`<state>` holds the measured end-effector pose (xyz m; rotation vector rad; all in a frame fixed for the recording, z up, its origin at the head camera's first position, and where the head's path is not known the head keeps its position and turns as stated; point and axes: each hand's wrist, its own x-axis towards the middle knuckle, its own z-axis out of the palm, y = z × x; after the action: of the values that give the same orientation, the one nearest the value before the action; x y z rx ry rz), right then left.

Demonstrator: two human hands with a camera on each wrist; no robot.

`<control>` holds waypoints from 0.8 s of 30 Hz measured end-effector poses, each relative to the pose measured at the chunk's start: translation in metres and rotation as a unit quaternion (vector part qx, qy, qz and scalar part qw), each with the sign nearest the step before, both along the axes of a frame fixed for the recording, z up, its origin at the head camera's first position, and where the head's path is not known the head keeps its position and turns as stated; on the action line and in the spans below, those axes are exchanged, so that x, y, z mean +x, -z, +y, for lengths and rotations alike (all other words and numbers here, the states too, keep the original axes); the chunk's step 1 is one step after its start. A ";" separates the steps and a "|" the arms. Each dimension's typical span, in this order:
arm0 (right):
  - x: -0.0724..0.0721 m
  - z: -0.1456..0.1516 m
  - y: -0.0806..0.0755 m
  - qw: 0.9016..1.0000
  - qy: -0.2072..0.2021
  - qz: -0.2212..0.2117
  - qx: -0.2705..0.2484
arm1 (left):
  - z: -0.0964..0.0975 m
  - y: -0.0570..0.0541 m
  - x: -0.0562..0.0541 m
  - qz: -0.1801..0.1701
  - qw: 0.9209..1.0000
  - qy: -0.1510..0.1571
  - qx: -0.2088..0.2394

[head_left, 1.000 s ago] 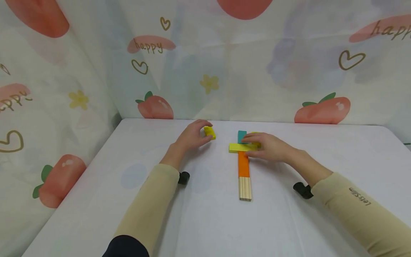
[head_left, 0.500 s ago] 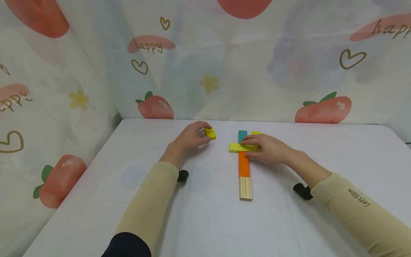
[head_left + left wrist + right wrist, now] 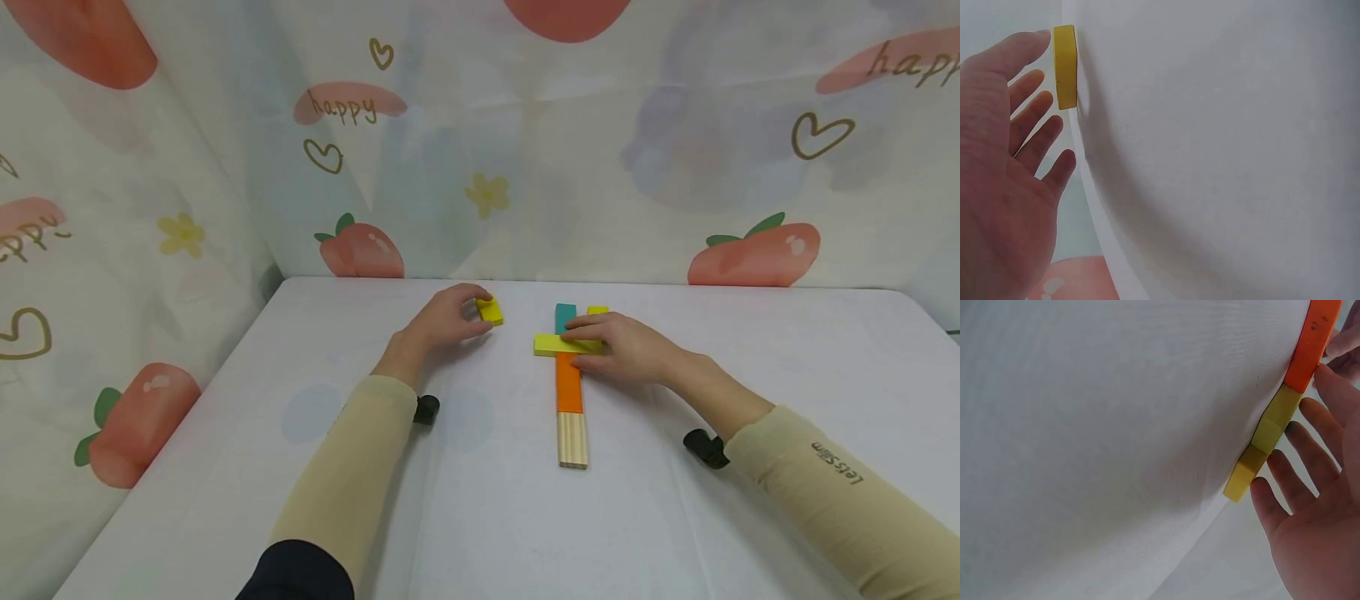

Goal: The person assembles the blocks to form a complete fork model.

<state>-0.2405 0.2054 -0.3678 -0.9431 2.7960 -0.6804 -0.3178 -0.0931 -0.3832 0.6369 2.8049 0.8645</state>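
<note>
My left hand (image 3: 447,317) is around a small yellow block (image 3: 490,312) at the far side of the table. In the left wrist view its fingers are loosely bent and thumb and fingertips stand close beside the yellow block (image 3: 1065,67), without a visible grip. My right hand (image 3: 630,346) has its fingers reaching over a lime-yellow block (image 3: 548,345) lying crosswise. Beyond that lie a teal block (image 3: 566,317) and another yellow block (image 3: 597,310), partly covered. On the near side an orange block (image 3: 568,383) runs into a plain wooden block (image 3: 573,441). Right fingertip contact cannot be told surely.
A white-covered table (image 3: 480,517) bears the blocks. Behind it hangs a printed cloth (image 3: 570,183) with fruit and hearts, and another side of it (image 3: 112,292) rises at the left. Black wrist devices (image 3: 427,410) sit at both sleeves.
Both hands have shifted slightly nearer. The right fingers have drawn back a little, leaving the far end of the second yellow block more exposed. The blocks look unmoved.
</note>
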 end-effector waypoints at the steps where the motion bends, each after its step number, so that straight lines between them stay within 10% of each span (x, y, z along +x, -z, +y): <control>1: 0.000 0.000 0.000 1.000 0.000 0.001 0.000 | 0.000 0.000 0.000 -0.001 1.000 -0.001 -0.001; 24: 0.002 0.000 0.000 1.000 0.006 0.006 0.010 | 0.001 0.000 -0.004 -0.003 0.999 0.017 -0.033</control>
<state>-0.2389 0.2053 -0.3682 -0.9307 2.8149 -0.6496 -0.3217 -0.0926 -0.3831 0.6691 2.7960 0.7644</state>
